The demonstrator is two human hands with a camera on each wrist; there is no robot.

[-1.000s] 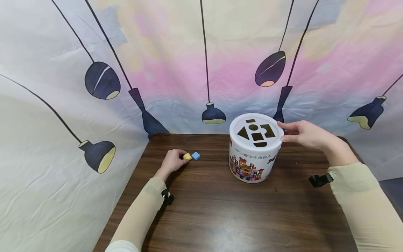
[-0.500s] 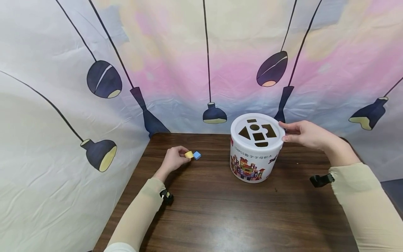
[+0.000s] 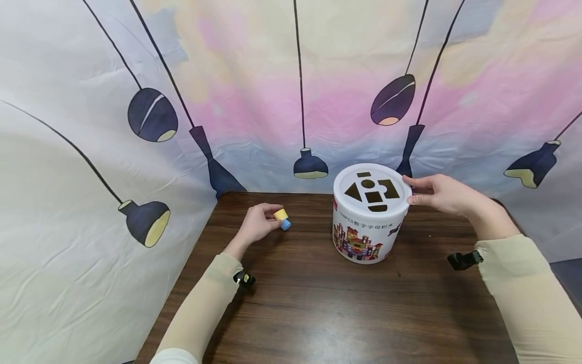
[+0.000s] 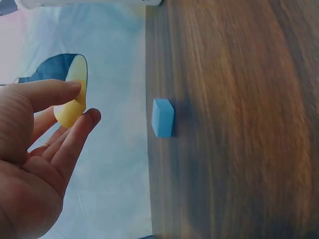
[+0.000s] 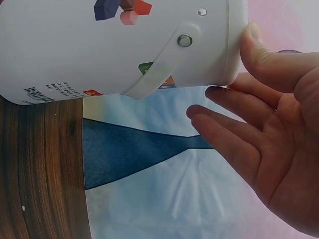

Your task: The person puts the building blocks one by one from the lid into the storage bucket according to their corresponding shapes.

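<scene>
Thumb and fingers of my left hand (image 3: 256, 223) pinch a small yellow block (image 3: 281, 214). Its rounded side shows in the left wrist view, held up off the table. Just below it in the head view, a blue block (image 3: 285, 225) lies on the tabletop, partly covered by the yellow one. A white lidded bucket (image 3: 364, 230) stands upright, with several shaped holes in its lid (image 3: 390, 202). At the bucket's right side my right hand (image 3: 447, 197) grips the lid's edge between thumb and fingers. The right wrist view shows the thumb (image 5: 256, 47) on the rim, the lower fingers spread free.
The brown wooden table (image 3: 318, 303) ends at a cloth backdrop (image 3: 254, 101) painted with hanging lamps. A white strap handle (image 5: 154, 74) hangs at the bucket's side. Each sleeve carries a small black wrist camera (image 3: 464, 260).
My left hand has raised the yellow block from beside the blue one and shifted slightly right and away. The right hand and bucket have stayed in place.
</scene>
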